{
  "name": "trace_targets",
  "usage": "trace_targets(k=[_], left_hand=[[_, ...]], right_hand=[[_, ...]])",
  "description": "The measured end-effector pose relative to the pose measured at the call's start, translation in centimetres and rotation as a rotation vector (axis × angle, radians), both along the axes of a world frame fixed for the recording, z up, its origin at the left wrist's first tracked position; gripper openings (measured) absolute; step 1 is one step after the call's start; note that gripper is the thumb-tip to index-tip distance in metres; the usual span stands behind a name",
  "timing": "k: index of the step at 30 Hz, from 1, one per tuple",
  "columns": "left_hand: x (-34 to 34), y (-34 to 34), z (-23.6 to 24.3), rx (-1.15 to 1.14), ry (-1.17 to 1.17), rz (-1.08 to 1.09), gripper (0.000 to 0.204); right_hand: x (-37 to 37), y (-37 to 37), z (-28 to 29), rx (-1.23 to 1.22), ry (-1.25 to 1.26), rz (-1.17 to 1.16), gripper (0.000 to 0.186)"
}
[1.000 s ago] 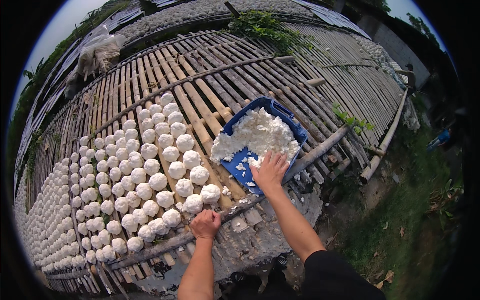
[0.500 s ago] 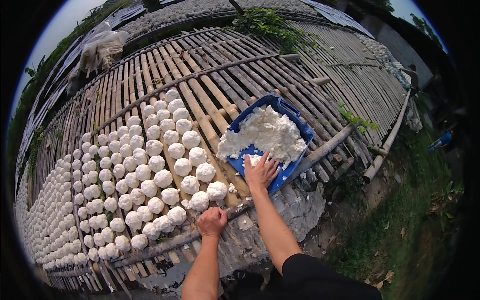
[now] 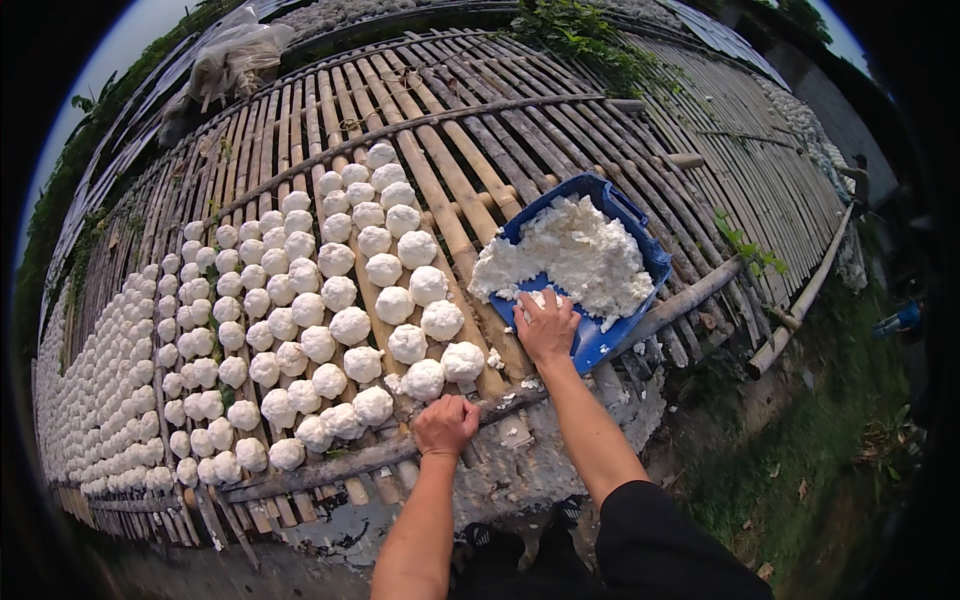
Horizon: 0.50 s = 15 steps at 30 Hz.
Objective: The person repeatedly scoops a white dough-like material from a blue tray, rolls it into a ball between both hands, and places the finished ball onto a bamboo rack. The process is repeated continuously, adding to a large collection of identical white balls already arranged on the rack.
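Observation:
My right hand reaches into a blue plastic tub, its fingers curled down over a small clump of white crumbly mash at the tub's near left. A large heap of the same mash fills the far part and spills over the left side. To the left, my left hand is closed in a fist on the bamboo rail along the near edge; whatever is inside it is hidden. Just beyond the fist sit rough white balls, the nearest in several rows covering the rack's left side.
The slatted bamboo rack has gaps between its poles. A crosswise pole lies over the slats. Green leaves poke up beyond the tub, and a pale plastic sheet is bundled at the far left. Grass borders the right side.
The view has shifted, so rack, tub and hands appear farther right. My right hand's fingers, spread before, are now more curled over the mash. The left fist stays by the near edge.

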State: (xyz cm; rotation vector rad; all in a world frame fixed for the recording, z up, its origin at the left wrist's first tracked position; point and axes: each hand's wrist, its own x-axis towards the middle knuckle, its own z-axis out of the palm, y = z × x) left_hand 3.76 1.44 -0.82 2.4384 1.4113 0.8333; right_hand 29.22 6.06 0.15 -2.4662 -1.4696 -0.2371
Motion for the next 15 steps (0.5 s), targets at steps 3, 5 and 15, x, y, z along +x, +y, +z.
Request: trace_targets(k=[3,5,15], left_hand=[[-0.1,0.0,0.2,-0.005,-0.005,-0.008,0.021],[-0.1,0.0,-0.1,-0.009,0.012,0.005,0.02],[0.0,-0.9,1.5,0.025,-0.021,0.011,0.031]], right_hand=[[2.6,-0.1,0.3,0.079,0.134,0.033,0.036],[4.6,0.8,1.3,0.139,0.361,-0.042,0.035],[1.5,-8.8,15.4,0.405,1.504,0.283,0.038]])
